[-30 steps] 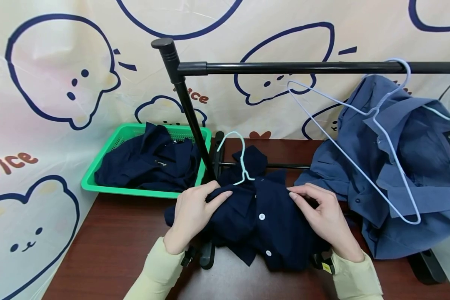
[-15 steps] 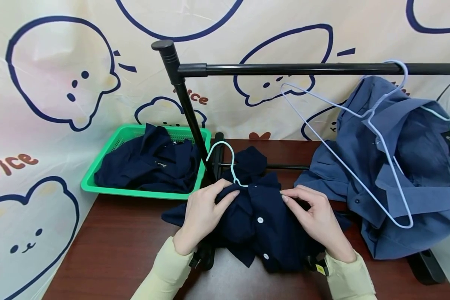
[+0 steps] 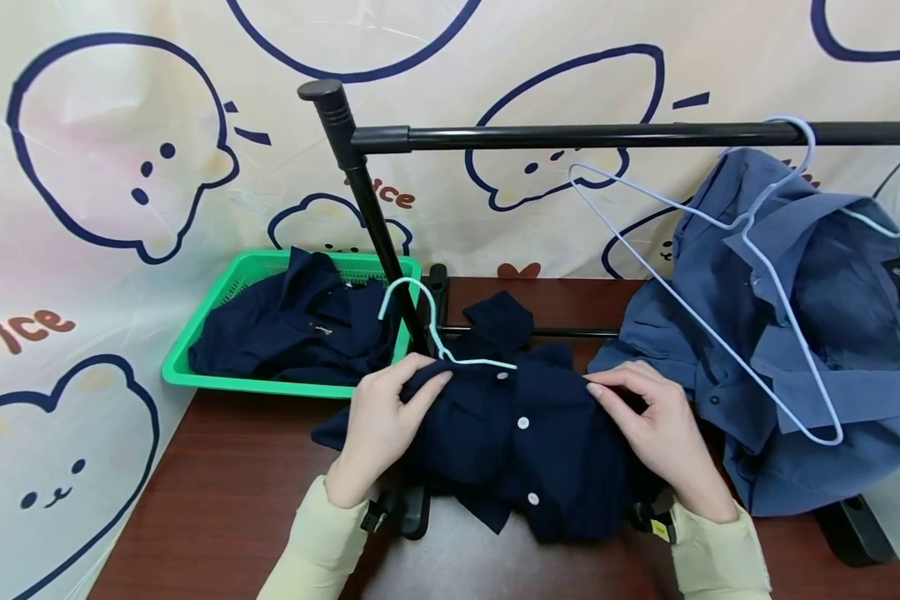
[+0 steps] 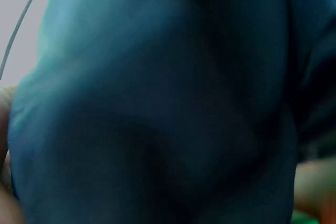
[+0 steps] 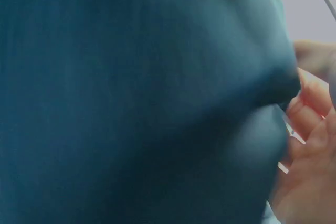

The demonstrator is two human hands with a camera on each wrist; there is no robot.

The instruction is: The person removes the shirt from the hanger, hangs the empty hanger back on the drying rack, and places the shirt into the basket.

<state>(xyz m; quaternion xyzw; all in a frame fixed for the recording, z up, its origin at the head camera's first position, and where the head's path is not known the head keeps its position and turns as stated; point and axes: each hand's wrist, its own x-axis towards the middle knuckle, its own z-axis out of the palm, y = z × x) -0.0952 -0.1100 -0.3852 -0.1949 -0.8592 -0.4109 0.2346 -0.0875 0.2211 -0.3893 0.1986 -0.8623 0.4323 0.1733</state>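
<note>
A dark navy shirt with white buttons is held up in front of the rack, its front facing me in the head view. At its left shoulder my left hand pinches the cloth between thumb and fingers. My right hand pinches the opposite shoulder. A mint-green hanger shows at the neckline, tilted, with its hook leaning left across the upright post; its arms are mostly hidden inside the shirt. Navy cloth fills most of the left wrist view, and the right wrist view is likewise mostly cloth.
A black rack rail runs across above the hands. On it hangs a bare lavender hanger, beside a blue shirt on a mint hanger. Behind the post stands a green basket holding a navy garment.
The mint hanger's hook has swung left and tipped over, across the post. Both hands first shifted closer together, then spread apart again, still gripping the navy shirt's shoulders.
</note>
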